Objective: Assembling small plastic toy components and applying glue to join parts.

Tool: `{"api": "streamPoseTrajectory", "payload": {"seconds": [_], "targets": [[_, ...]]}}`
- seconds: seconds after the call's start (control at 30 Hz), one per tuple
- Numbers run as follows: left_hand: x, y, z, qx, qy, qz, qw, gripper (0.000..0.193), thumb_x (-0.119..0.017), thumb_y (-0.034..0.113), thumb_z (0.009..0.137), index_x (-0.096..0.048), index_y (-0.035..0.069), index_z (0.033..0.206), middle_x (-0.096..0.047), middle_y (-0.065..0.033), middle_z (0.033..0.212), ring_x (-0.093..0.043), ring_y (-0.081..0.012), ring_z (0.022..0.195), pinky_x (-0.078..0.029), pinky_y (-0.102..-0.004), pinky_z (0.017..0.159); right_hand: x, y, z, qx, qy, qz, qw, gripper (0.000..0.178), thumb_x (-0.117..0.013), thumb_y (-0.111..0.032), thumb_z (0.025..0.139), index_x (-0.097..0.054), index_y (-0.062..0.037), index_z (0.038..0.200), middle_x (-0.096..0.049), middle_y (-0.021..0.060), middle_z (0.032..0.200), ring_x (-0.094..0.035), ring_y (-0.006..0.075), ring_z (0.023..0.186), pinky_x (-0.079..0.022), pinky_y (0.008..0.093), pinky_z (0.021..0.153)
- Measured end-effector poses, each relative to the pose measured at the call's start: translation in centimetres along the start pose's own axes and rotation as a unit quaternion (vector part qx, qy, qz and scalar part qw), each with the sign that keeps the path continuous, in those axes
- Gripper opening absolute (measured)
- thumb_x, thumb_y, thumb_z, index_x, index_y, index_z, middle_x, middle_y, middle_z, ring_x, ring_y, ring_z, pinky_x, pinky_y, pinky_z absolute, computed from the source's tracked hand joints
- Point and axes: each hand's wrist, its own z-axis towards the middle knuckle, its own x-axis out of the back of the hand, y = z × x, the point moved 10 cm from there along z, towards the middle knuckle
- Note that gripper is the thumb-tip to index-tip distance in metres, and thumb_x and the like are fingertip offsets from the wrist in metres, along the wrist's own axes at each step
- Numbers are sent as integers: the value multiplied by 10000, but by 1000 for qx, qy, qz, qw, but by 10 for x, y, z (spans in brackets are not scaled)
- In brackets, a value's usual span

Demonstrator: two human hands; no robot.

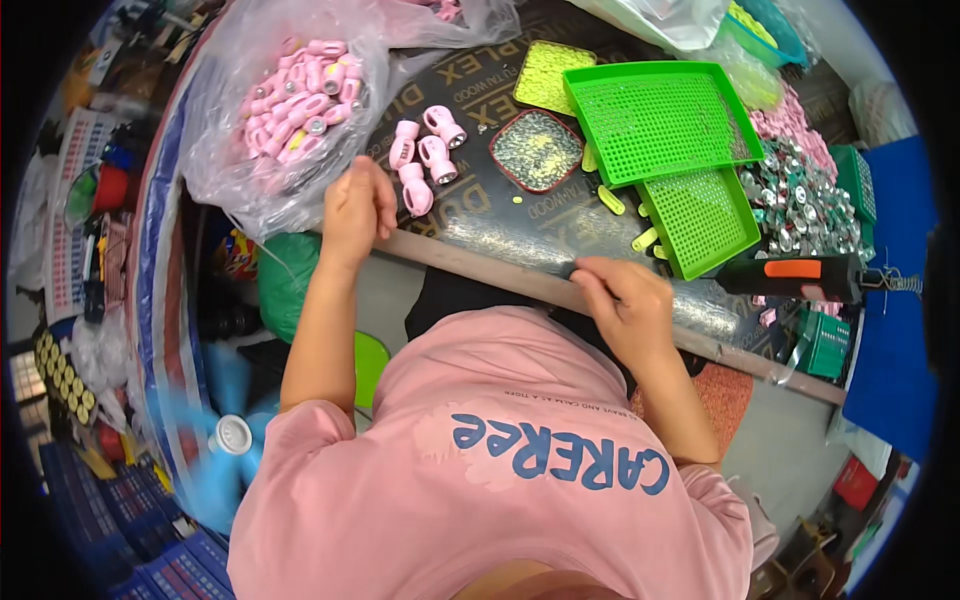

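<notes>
My left hand [357, 212] is over the table's near edge, beside a clear plastic bag [225, 170] heaped with small pink flashlights [300, 100]. Its fingers are curled in, and nothing shows in them. Just right of it, several pink flashlights [437, 160] lie loose on the dark tabletop. My right hand [632, 305] is at the front edge, thumb and forefinger drawn together; whatever they may hold is hidden. Ahead of that hand lie yellow-green strips [611, 200] and a red-rimmed dish [537, 150] of tiny pale pieces.
Two green perforated trays [665, 115] overlap at the right. Past them lie a pile of small metal-and-green parts [800, 205] and an orange-and-black power screwdriver [800, 277]. A yellow tray [556, 75] of small pieces stands behind. A blue fan [232, 436] is at the lower left.
</notes>
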Motion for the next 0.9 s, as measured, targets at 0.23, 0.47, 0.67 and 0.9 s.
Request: {"api": "streamPoseTrajectory", "payload": {"seconds": [0.23, 0.47, 0.67, 0.9], "targets": [[-25, 72, 31, -267, -52, 325, 906, 223, -578, -4, 915, -724, 34, 1080, -720, -80, 1067, -656, -233, 1015, -489, -348, 920, 3, 6, 23, 31, 57, -251, 966, 206, -731, -37, 854, -690, -9, 1055, -710, 151, 1079, -667, 339, 937, -546, 425, 828], [-76, 70, 33, -418, -248, 443, 754, 303, -677, -41, 698, -686, 74, 978, -677, -55, 1074, -593, -301, 1111, -444, -428, 970, -30, 22, 35, 7, 10, -417, 909, 216, -654, -16, 829, -682, -33, 1043, -693, 123, 1036, -624, 305, 885, -540, 400, 756], [-102, 67, 35, -448, -298, 497, 681, 228, -708, 52, 722, -665, 83, 944, -640, -58, 1027, -583, -265, 1029, -429, -390, 908, -28, 25, 35, -3, -18, -309, 951, 172, -658, 10, 819, -660, -33, 985, -667, 128, 950, -632, 325, 866, -530, 407, 736], [-118, 62, 34, -407, -319, 510, 688, 265, -718, 28, 682, -643, 72, 932, -618, -73, 960, -585, -286, 974, -440, -402, 880, -21, 43, 26, -152, -48, -40, 986, 128, -683, 32, 821, -713, -19, 935, -668, 152, 907, -672, 327, 792, -539, 384, 698]]}}
